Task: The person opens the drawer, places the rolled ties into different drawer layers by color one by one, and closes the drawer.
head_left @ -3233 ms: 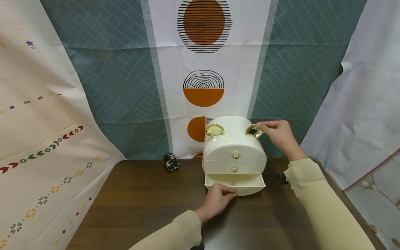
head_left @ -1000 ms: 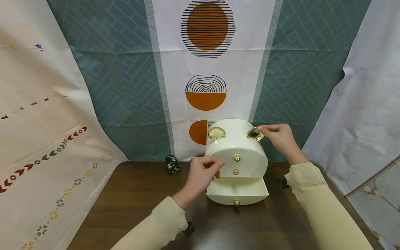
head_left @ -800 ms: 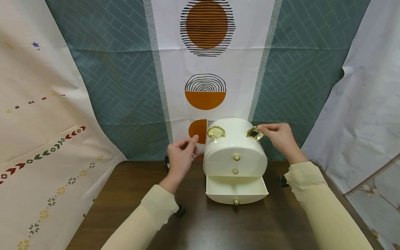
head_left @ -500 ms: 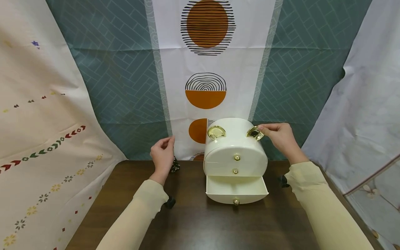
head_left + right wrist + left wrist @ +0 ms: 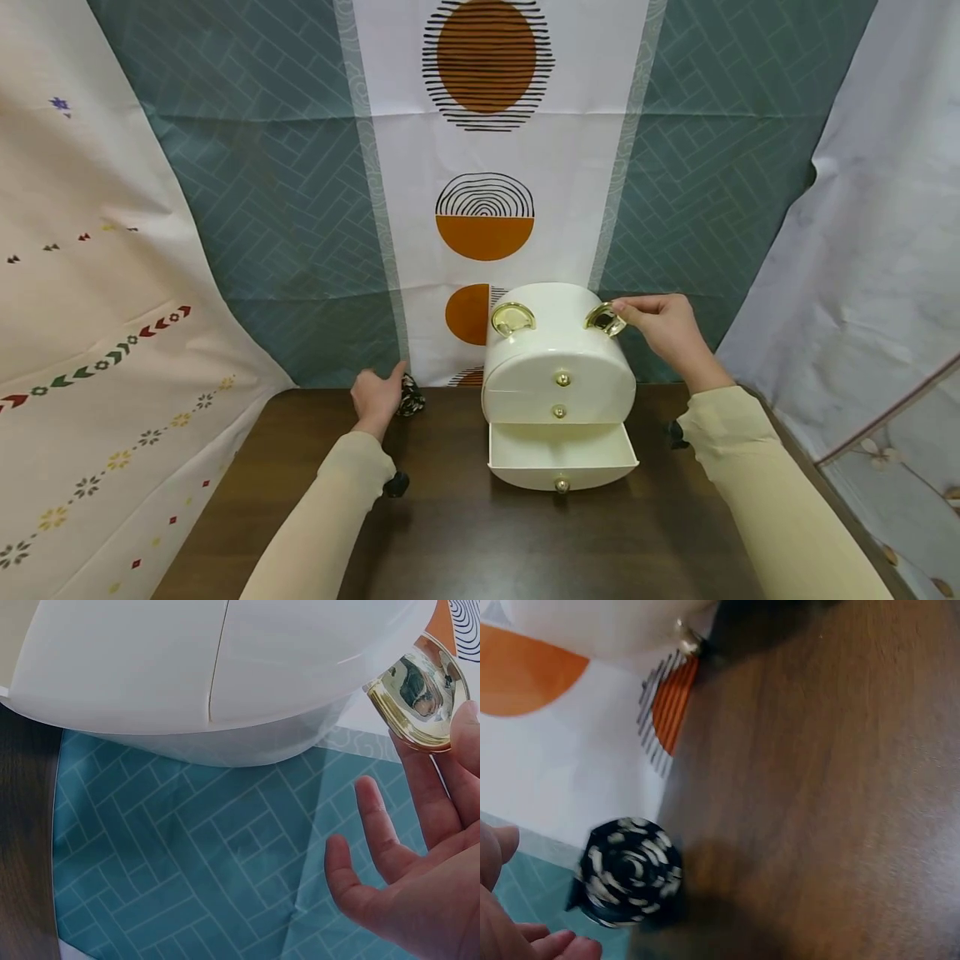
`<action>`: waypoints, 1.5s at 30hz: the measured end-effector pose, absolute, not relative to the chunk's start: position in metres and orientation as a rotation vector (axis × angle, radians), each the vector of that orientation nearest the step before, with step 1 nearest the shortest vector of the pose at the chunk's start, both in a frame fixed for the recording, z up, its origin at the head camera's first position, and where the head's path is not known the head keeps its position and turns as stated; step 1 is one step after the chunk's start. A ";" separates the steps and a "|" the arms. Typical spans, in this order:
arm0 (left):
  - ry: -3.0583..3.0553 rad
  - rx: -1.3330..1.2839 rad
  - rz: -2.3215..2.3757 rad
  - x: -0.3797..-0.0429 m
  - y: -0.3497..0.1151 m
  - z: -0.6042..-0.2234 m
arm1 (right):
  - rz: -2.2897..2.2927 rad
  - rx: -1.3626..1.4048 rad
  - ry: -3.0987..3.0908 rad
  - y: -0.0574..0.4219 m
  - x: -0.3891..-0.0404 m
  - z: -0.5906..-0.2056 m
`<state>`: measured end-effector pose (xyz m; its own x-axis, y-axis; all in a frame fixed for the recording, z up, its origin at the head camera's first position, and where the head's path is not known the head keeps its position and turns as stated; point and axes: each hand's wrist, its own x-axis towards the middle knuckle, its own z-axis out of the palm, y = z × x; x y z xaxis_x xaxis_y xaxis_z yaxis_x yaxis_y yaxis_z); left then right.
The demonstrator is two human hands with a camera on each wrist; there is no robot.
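Note:
A white rounded storage box (image 5: 558,342) with gold knobs and two gold ear-shaped pieces stands on the table. Its bottom drawer (image 5: 562,450) is pulled out and looks bare inside. My right hand (image 5: 667,329) pinches the right gold ear (image 5: 424,694) between thumb and fingers, the other fingers spread below. At the table's back edge my left hand (image 5: 375,396) is beside a rolled black-and-white patterned cloth (image 5: 630,871). In the left wrist view, thumb and fingers are apart, with a gap between them and the roll.
A brown wooden table (image 5: 450,533) bears the box and the roll. Behind it hangs a teal and white patterned cloth (image 5: 255,208). Light curtains (image 5: 885,250) flank both sides. The left gold ear (image 5: 513,318) is untouched.
My left hand has left the bottom drawer's knob, with the drawer further out, and moved left and down to beside the patterned roll. My right hand has stayed on the gold ear.

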<state>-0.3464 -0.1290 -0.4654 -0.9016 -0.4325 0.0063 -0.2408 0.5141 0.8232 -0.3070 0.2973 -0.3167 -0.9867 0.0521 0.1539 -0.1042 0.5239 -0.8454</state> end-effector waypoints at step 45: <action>-2.549 0.705 -1.639 -0.338 -0.137 -0.491 | 1.421 0.048 -2.599 0.296 -0.308 -0.316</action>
<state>-0.3385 -0.1372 -0.4908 -0.8968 -0.3874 -0.2139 -0.3554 0.3425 0.8697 -0.3078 0.2956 -0.3158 -0.9835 0.0572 0.1714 -0.1135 0.5428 -0.8322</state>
